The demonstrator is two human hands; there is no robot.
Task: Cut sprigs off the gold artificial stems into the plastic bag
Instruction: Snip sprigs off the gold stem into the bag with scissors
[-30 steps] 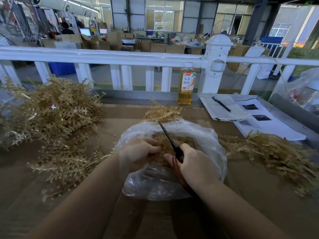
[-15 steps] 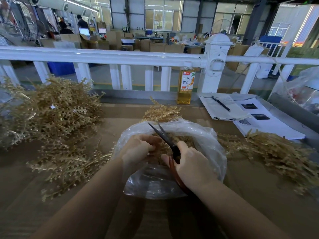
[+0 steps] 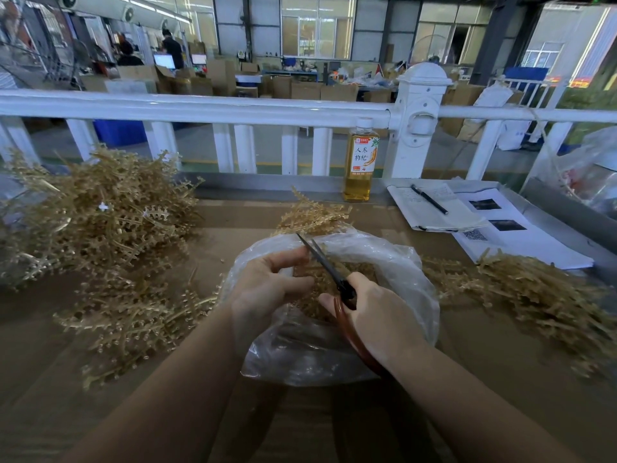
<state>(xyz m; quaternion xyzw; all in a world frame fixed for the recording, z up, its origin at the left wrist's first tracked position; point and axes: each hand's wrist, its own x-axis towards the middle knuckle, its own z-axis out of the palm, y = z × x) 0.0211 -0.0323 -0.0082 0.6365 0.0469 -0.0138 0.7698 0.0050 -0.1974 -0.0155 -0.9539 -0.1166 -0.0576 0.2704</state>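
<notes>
You are sitting in a factory or warehouse workshop, at a packing station. Your worktop [image 3: 500, 345] is covered in brown cardboard and heaped with gold artificial stems [image 3: 100, 222]. Beyond the white railing [image 3: 200, 110] lies a wide hall with a concrete floor, stacks of cardboard boxes [image 3: 300, 90], blue bins [image 3: 120, 132] and computer screens [image 3: 164, 60] where other workers stand. High industrial windows [image 3: 317, 26], metal wall panels and a ventilation duct [image 3: 110, 5] overhead line the far side. Printed sheets [image 3: 521, 235] with a pen [image 3: 429, 199] lie on your right.
</notes>
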